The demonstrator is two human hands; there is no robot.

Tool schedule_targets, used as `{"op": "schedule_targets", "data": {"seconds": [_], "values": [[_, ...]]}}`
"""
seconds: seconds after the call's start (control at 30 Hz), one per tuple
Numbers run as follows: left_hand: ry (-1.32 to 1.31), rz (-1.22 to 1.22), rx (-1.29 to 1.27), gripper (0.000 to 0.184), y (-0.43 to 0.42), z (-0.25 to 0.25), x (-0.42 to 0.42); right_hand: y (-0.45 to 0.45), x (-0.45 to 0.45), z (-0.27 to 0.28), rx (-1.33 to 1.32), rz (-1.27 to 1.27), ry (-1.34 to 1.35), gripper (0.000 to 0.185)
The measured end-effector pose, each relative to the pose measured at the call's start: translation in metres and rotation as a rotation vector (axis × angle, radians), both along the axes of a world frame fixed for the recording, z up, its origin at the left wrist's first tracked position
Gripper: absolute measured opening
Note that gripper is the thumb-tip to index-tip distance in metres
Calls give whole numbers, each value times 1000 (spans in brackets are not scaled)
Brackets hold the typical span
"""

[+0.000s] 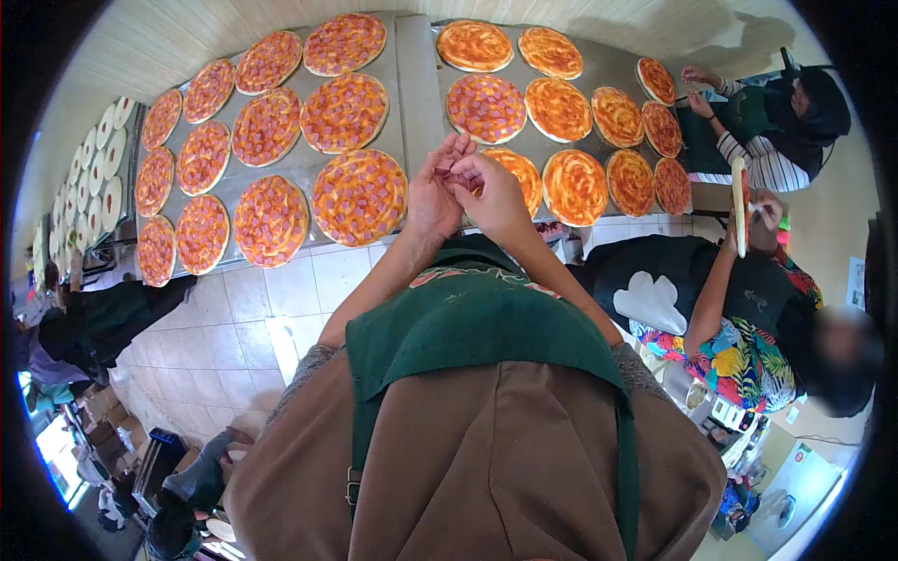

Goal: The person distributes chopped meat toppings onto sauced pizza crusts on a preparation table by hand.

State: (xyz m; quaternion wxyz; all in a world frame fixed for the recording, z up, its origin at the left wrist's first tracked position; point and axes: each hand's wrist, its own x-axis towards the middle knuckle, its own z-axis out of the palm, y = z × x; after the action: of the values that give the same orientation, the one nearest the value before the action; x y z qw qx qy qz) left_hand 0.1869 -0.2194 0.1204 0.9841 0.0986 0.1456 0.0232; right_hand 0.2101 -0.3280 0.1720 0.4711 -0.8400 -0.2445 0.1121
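Observation:
My left hand (433, 198) is turned palm up and cupped above the front of the metal table, with a few small pinkish pieces of diced ham (456, 174) showing in it. Over that palm, the fingers of my right hand (493, 192) are pinched together; what is between them is hidden. Just left of my hands lies a round pizza (360, 198) topped with diced ham. Behind them is another ham-topped pizza (485, 107). A sauce-covered pizza (520, 176) is partly hidden by my right hand.
Several ham-topped pizzas (270, 221) fill the left metal table (409, 93). Mostly sauce-covered pizzas (574, 188) lie on the right. One co-worker (762, 126) stands at the far right end; another person (711, 290) beside me holds a pizza base (741, 208) upright. White rounds (110, 154) lie far left.

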Motion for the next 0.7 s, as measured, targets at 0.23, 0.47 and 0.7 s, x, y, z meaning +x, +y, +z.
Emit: {"op": "schedule_targets", "data": {"seconds": [0.23,0.47,0.7], "values": [[75,-22,-104,39,-5,-14,-4,-43,15,-18,702,-219,921,17],[173,18,-54,38,8,-21,-17,-96,40,-64,635,-281,921,27],[206,104,-27,39,26,-34,-40,-116,55,-125,256,-376,851,28]]}}
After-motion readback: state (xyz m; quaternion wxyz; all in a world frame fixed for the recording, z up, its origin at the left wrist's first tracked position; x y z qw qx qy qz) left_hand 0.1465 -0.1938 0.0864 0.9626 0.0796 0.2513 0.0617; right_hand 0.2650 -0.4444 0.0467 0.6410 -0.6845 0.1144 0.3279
